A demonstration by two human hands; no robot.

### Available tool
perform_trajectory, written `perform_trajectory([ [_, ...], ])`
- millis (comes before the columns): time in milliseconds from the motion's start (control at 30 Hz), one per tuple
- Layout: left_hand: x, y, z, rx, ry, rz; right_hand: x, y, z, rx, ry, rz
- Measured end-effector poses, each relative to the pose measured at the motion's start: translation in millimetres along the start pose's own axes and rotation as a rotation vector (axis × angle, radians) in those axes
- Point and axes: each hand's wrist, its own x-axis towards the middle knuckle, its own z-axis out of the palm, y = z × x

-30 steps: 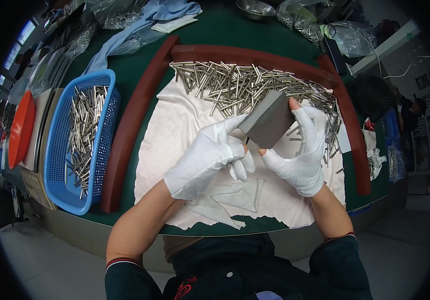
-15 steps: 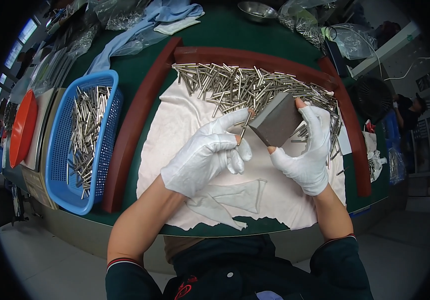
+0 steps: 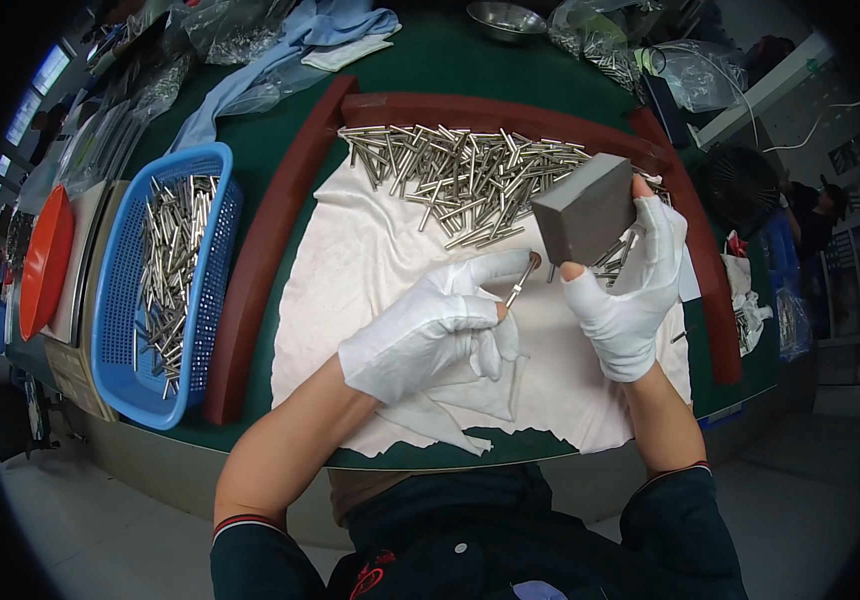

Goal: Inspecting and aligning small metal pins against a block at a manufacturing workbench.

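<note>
We have our left hand (image 3: 428,330) in a white glove, closed around a single thin metal pin (image 3: 521,283), pinched between thumb and forefinger with a fold of white rag under the palm; our right hand (image 3: 630,285), also gloved with bare fingertips, is wrapped around a grey block (image 3: 586,207), held up tilted just above the white cloth (image 3: 370,260) on the green table (image 3: 250,130); the pin's tip sits near the block's lower edge, not clearly touching. We judge the step to be working one pin against the block; the next move would call for a steady block and a firm pinch. The loose pile of pins (image 3: 460,170) lies beyond; a blue basket (image 3: 115,330) of pins stands to the left.
</note>
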Motion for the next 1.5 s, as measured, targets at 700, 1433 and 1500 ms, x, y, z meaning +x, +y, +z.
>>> perform_trajectory([
  [700,-42,47,-23,1.889,0.882,0.364,12,45,-28,-0.069,0.239,0.168],
  [1433,-167,102,-27,2.159,1.449,0.049,19,73,-29,0.027,0.401,0.387],
  [1500,-125,99,2,2.146,1.298,0.316,18,74,-30,0.011,0.401,0.393],
])
